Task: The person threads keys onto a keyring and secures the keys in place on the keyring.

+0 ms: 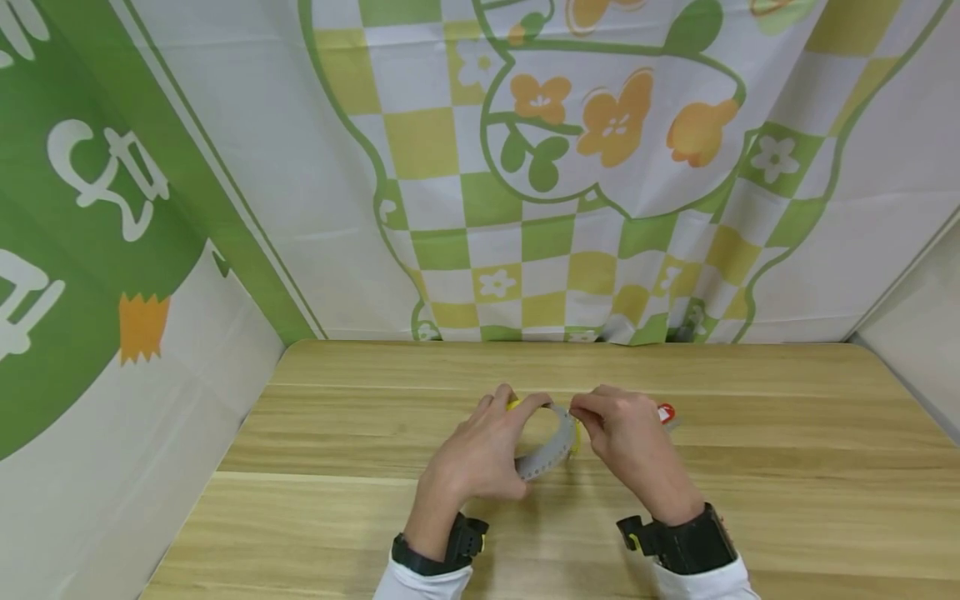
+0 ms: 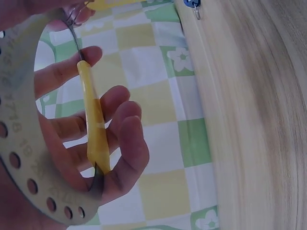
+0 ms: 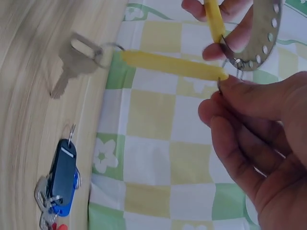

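My left hand (image 1: 483,454) grips a curved grey metal band (image 1: 551,450) stamped with numbers and edged with holes. A yellow sleeve (image 2: 96,115) runs along the band's open side, among the left fingers. My right hand (image 1: 626,437) is close on the right, thumb and forefinger pinching the end of a yellow key tag (image 3: 172,64) by its small wire loop. From the tag's other end a silver key (image 3: 76,62) dangles on a ring, slightly blurred. The pinched end lies close to the band's tip; whether the loop is linked to it I cannot tell.
A dark key tag (image 3: 62,167) with keys lies on the wooden table (image 1: 337,517), overlapping a blue tag (image 3: 63,210). A red tag (image 1: 666,412) shows just behind the right hand. A patterned curtain (image 1: 510,275) hangs at the table's back edge.
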Tool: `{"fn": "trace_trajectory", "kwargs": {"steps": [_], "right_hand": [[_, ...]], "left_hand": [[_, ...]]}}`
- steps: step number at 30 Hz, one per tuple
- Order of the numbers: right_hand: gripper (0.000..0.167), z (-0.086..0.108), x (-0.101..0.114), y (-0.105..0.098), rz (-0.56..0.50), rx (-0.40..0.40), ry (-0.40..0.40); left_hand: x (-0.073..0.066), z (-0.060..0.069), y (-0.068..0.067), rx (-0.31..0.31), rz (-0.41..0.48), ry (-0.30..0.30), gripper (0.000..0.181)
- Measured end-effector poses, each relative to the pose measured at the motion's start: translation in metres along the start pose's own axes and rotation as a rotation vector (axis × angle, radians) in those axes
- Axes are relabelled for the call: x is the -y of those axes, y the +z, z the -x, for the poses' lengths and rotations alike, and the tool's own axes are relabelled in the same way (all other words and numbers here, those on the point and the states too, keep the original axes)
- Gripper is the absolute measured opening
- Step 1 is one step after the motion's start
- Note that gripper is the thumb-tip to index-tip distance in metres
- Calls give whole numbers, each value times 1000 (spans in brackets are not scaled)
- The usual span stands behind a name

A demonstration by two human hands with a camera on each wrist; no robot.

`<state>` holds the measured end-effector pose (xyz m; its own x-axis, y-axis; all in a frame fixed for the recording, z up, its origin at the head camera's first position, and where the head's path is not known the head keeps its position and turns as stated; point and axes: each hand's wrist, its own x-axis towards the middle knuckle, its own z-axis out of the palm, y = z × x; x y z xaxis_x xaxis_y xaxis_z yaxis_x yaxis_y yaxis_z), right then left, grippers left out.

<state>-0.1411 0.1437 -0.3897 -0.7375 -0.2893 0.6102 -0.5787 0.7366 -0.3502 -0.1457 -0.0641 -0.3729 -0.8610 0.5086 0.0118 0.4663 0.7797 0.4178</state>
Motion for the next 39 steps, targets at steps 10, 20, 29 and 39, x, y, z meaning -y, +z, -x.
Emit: {"fn": "trace_trajectory", "kwargs": {"steps": [10, 20, 29, 39], "right_hand": [[11, -3, 3, 6, -76, -116, 118], [14, -3, 3, 6, -31, -109, 32], [21, -1, 2, 4, 31, -78, -64], [10, -2, 6, 4, 19, -76, 57]], "left_hand": [[-1, -3, -3, -41, 11, -34, 105], [-3, -3, -2, -61, -15, -19, 107], [-2, -1, -1, -60, -42, 2, 103], [-1, -1, -2, -63, -19, -12, 106]]}}
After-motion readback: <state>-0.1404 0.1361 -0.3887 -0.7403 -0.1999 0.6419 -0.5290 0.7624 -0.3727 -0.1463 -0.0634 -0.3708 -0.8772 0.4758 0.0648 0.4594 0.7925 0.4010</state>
